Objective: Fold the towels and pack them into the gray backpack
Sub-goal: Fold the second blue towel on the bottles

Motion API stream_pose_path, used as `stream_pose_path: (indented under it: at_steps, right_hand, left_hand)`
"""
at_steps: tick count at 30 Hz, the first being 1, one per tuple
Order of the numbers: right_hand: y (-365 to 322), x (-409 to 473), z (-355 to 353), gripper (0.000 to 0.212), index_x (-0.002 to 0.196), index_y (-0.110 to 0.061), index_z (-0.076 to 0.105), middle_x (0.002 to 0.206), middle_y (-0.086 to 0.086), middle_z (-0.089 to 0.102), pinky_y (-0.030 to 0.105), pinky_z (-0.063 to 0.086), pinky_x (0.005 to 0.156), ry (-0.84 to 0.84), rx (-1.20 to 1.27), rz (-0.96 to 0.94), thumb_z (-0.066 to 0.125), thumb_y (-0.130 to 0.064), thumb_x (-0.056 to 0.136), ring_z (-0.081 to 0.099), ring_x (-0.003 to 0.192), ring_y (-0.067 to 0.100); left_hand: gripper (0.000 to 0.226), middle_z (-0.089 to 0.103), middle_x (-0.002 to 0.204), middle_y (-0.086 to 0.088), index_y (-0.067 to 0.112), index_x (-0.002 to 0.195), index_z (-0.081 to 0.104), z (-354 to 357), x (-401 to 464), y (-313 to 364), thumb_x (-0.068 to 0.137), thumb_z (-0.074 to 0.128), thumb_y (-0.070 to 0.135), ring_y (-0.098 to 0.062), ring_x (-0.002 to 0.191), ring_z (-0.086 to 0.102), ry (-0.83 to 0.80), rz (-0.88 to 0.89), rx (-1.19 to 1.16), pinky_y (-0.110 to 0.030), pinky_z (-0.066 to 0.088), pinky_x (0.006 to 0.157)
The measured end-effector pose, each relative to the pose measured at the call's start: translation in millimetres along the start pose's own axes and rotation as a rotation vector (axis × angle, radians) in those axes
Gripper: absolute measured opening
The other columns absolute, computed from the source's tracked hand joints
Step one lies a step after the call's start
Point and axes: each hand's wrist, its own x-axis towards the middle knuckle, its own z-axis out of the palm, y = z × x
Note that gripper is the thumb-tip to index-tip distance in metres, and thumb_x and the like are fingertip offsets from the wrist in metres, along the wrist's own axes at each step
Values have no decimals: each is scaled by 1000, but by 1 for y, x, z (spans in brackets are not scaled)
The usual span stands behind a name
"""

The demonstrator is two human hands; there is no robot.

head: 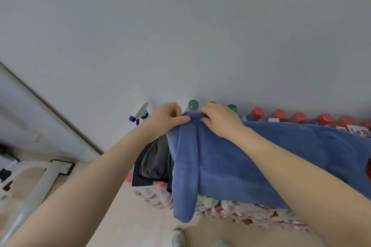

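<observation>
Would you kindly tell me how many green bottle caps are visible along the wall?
3: one green cap between the two hands, one peeking over the right hand, one just right of it. The blue towel may hide more.

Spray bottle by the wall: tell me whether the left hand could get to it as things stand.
Probably yes, but not freely. The spray bottle stands just beyond the left hand, nothing between them. That hand, like the right hand, pinches the blue towel, so it must let go first.

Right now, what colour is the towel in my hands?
Blue, a plain mid blue towel, seen in the head view.
</observation>
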Motion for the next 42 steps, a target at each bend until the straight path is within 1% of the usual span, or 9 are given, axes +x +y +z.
stream_pose_path:
  at_steps: [5, 9, 12, 16, 19, 26, 31, 36, 42]
  right_hand:
    - [-3, 13, -11, 19, 102, -9, 60, 105, 6, 60, 32, 40, 74, 356, 183, 135, 42, -14, 94, 54, 96, 23]
    - [0, 10, -2, 33, 128, -13, 49, 132, 4, 49, 29, 42, 90, 242, 249, 116, 43, -13, 96, 53, 110, 21]
    - [20, -14, -1, 37, 133, -16, 44, 145, -2, 35, 31, 42, 96, 115, 168, 130, 42, -15, 96, 48, 119, 19]
    - [76, -67, -18, 31, 123, -13, 55, 135, -1, 47, 31, 40, 95, 127, 25, 200, 45, -14, 94, 48, 119, 21]
    - [138, -113, -40, 32, 123, -10, 55, 130, 5, 53, 37, 40, 94, 118, -137, 351, 47, -11, 92, 50, 115, 28]
    - [243, -173, -64, 47, 138, -17, 35, 140, 6, 42, 44, 13, 114, -205, -503, 573, 44, -32, 94, 35, 133, 24]
    - [265, -166, -74, 26, 118, -16, 49, 118, 6, 59, 39, 18, 111, -153, -619, 378, 44, -26, 94, 47, 117, 26]
    - [287, -154, -107, 20, 102, -18, 61, 108, 3, 65, 33, 30, 94, -46, -738, 347, 44, -12, 92, 54, 108, 25]
    - [295, -139, -119, 25, 99, -10, 61, 109, 8, 63, 34, 31, 93, 43, -749, 365, 40, 0, 88, 53, 107, 27]
  left_hand:
    - [10, 53, 65, 5, 16, 83, 58, -30, 30, 26, 87, 60, 25, -12, 64, 48, 289, 235, 235, -17, 39, 57]
    - [21, 58, 107, -9, 11, 111, 56, -17, 56, 12, 92, 47, 14, -28, 99, 50, 423, 303, 653, -36, 35, 84]
    - [37, 47, 129, -11, 10, 126, 50, 15, 60, -5, 89, 45, 7, -31, 123, 36, 381, 271, 734, -36, 25, 97]
    - [48, 57, 109, -16, 5, 104, 63, 68, 48, 9, 82, 26, 28, -37, 102, 51, 139, 472, 622, -42, 41, 85]
    - [55, 58, 117, -14, 4, 107, 63, 114, 43, 28, 84, 24, 35, -34, 106, 54, -52, 603, 641, -42, 46, 89]
    - [59, 9, 157, -4, 14, 147, 17, 225, 32, 73, 98, 30, 43, -18, 144, 9, -256, 624, 822, -28, 5, 117]
    - [78, -7, 157, -3, 21, 148, 0, 269, 35, 84, 89, 25, 65, -19, 145, -6, -233, 562, 1000, -34, -5, 118]
    - [100, -5, 158, -1, 22, 148, -3, 289, 43, 94, 62, -7, 74, -18, 145, -3, -175, 517, 1033, -32, -5, 117]
    - [78, -6, 158, 1, 19, 148, -4, 299, 66, 110, 90, 24, 63, -18, 145, -4, -124, 391, 1008, -32, -3, 117]
